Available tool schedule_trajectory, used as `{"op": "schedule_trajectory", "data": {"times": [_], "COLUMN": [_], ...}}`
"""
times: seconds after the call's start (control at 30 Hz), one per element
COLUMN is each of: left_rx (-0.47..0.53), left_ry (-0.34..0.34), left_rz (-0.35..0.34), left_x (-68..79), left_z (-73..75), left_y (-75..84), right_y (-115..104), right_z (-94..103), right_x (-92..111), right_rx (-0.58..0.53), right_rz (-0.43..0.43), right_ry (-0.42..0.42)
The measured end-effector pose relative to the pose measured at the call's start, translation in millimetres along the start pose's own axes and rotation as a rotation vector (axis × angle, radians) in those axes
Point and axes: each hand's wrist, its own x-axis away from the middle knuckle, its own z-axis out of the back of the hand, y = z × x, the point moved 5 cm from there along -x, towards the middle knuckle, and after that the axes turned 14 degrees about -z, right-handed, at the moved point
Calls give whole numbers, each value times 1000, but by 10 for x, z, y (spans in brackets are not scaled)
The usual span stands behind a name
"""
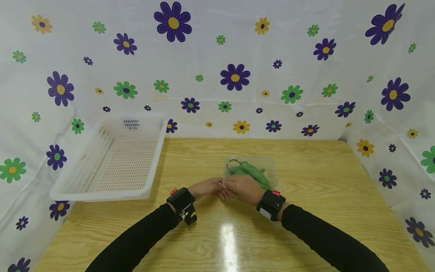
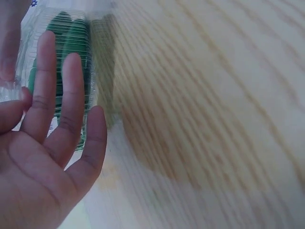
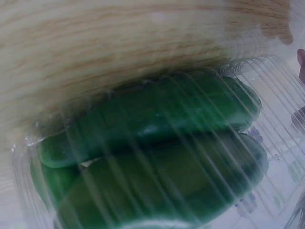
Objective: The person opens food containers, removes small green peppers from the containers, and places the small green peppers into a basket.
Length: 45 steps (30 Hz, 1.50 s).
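Observation:
A clear plastic box (image 1: pixel 272 165) with several long green peppers (image 1: pixel 252 170) inside lies on the table, a little right of centre. At its near left corner my left hand (image 1: pixel 206 187) pinches the box's edge between thumb and index finger. In the left wrist view the other fingers (image 2: pixel 71 95) of that hand stretch out beside the ribbed wall. My right hand (image 1: pixel 245 188) reaches across the box's front and grips the same corner with curled fingers, its fingertips partly hidden. Close up in the right wrist view, the green peppers (image 3: pixel 152 119) show through the ribbed plastic.
To the left stands a large white perforated basket (image 1: pixel 154 170) with a raised rim. The wood-grain table (image 1: pixel 312 211) extends around the box. A white flowered cloth (image 1: pixel 204 56) hangs behind and along both sides.

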Motion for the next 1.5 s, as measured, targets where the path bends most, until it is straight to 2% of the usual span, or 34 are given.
{"op": "schedule_trajectory", "data": {"times": [0.13, 0.27, 0.37, 0.53, 0.67, 0.9, 1.17, 1.4, 1.5], "left_rx": [-16, -14, -9, 4, 15, 6, -20, -8, -1], "left_ry": [-21, -21, -18, -12, 7, 57, 105, 133, 135], "left_rz": [-42, -52, -26, 64, 106, 120, 129, 126, 129], "left_x": [7, 2, -16, -44, -56, -46, -38, -28, 3], "left_z": [-17, -29, -37, -33, -44, -97, -116, -124, -83], "left_y": [13, 22, 21, 0, 11, 33, -43, -62, -74], "right_y": [-7, -13, -12, -18, -29, -34, -37, -30, -34], "right_z": [-3, 0, -2, 1, 3, -14, -22, -35, -48], "right_x": [-3, -7, -3, 5, 24, 76, 102, 101, 89], "right_rx": [15, 20, 19, 11, 16, 0, -16, -44, -21], "right_rz": [2, 9, 35, 83, 93, 71, 56, 55, 66], "right_ry": [8, 6, 1, 9, 47, 112, 170, 164, 125]}}
